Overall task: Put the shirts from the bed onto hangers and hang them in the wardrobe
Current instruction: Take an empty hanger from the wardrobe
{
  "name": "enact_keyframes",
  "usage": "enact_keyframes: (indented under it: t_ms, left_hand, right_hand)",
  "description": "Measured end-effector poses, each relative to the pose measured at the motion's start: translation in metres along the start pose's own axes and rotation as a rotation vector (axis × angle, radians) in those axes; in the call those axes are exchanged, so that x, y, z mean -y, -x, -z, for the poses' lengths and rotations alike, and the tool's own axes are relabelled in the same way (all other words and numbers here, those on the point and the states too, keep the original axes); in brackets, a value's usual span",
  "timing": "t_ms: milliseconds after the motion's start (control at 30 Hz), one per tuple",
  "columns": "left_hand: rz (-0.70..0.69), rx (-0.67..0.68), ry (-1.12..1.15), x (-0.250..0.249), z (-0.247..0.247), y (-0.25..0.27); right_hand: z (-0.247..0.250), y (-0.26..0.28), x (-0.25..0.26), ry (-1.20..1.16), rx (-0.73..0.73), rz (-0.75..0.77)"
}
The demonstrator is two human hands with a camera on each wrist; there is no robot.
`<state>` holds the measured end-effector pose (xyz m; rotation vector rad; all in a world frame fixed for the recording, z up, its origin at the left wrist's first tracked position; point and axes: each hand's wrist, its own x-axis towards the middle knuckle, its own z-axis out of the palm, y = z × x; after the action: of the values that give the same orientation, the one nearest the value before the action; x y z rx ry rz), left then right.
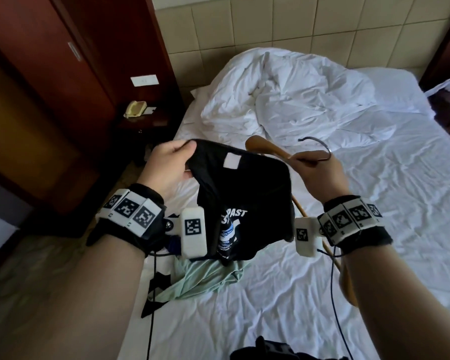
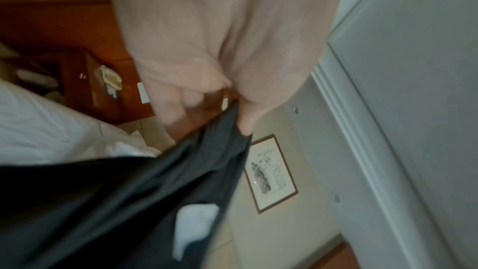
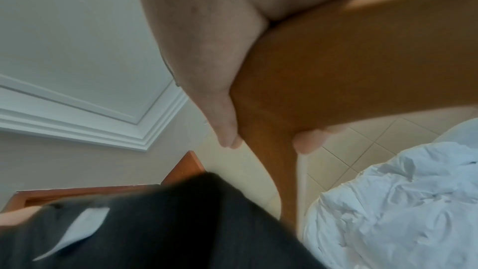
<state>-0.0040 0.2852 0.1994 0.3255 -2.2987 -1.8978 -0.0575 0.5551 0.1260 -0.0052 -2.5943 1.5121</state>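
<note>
Rumpled white bed (image 1: 374,229); left hand (image 1: 164,167) pinches black shirt (image 1: 244,193) collar, right hand (image 1: 322,175) grips wooden hanger (image 1: 268,149).

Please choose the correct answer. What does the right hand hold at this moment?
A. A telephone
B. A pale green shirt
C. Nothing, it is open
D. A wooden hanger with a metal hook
D: in the head view the right hand grips the wooden hanger by its middle, while the left hand holds the collar of the black shirt.
</note>
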Motion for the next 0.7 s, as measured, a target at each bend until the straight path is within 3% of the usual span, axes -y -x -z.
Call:
enact_keyframes:
  t_ms: [133, 233, 500, 700]
  left_hand:
    - [0.007, -0.018, 0.195, -0.025, 0.005, 0.002]
    - [-0.017, -0.03, 0.033, -0.035, 0.002, -0.004]
    - [-0.179, 0.194, -0.516, -0.048, 0.018, -0.009]
    - [-0.301, 0.174, -0.509, -0.059, 0.046, -0.014]
  right_hand:
    - [-0.003, -0.001, 0.007, 0.04, -0.109, 0.038]
    - [-0.009, 0.006, 0.026, -0.086, -0.158, 0.114]
    - [-0.02, 0.036, 0.101, -0.528, -0.299, 0.4]
    - [-0.018, 0.053, 0.175, -0.767, -0.381, 0.657]
